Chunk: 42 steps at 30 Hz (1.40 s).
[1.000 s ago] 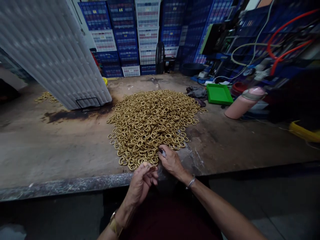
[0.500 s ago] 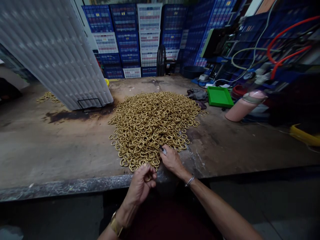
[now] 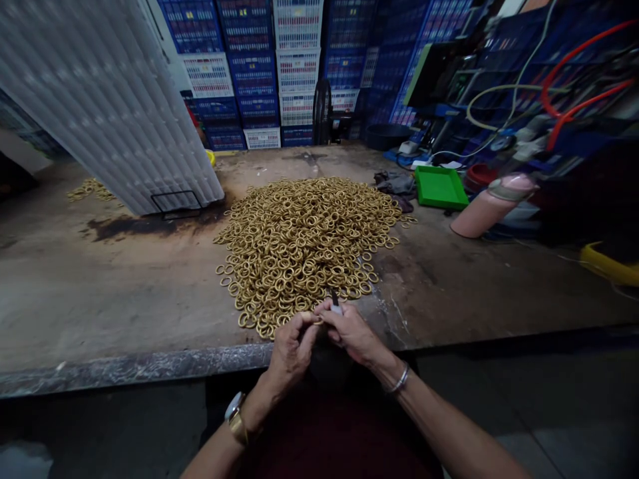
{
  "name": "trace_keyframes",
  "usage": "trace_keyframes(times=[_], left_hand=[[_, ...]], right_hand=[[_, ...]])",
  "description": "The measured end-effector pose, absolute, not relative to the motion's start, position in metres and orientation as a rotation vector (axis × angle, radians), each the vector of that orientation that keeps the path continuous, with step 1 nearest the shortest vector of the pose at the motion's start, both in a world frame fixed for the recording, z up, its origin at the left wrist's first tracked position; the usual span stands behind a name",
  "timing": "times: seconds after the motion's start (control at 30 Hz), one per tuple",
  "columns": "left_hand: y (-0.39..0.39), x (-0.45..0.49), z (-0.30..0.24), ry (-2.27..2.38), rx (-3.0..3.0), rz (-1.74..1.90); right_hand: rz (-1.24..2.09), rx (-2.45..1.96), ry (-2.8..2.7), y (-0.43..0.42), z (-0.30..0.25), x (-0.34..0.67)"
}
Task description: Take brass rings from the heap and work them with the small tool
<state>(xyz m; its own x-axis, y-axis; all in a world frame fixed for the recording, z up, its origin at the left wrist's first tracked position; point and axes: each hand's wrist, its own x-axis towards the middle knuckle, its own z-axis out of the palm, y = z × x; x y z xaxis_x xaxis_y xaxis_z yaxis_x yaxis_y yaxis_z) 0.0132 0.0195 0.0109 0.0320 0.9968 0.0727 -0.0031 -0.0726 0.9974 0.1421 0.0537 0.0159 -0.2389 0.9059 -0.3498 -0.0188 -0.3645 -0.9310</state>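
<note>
A large heap of brass-coloured metal rings (image 3: 304, 246) lies on the worktable in front of me. My left hand (image 3: 292, 349) is closed at the heap's near edge, pinching one ring (image 3: 318, 321) between thumb and forefinger. Just to its right, my right hand (image 3: 352, 334) is closed around a slim tool (image 3: 336, 305) with a dark tip and a pale grey body; its exact kind is unclear. The right fingertips meet the ring at its right side. Fingers hide most of that ring and the tool's lower end.
A tall stack of translucent corrugated sheets (image 3: 124, 113) leans in a black wire stand on the left. A green tray (image 3: 440, 187), a pink bottle (image 3: 492, 206) and a grey cloth (image 3: 394, 182) stand to the right. Blue and white crates (image 3: 252, 66) are piled behind the table (image 3: 124, 293).
My right hand has moved back from the heap toward my left hand, tool still in it. The left hand has turned and raised a ring, and the two hands now meet.
</note>
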Motion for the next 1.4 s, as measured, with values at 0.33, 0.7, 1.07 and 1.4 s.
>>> trace_keyframes(times=[0.33,0.7,1.07,1.4], left_hand=[[0.016,0.011,0.016,1.093,0.893,0.998],[0.012,0.011,0.009,0.906,0.649,1.035],[0.012,0.010,0.011,0.894,0.537,1.061],[0.012,0.008,0.001,0.983,0.748,1.082]], right_hand=[[1.516,-1.315,-1.351,0.053,0.014,0.143],[1.573,-1.296,-1.311,0.053,0.010,0.143],[1.051,-1.401,-1.737,0.054,0.003,0.148],[0.978,-1.252,-2.139,0.043,0.007,0.148]])
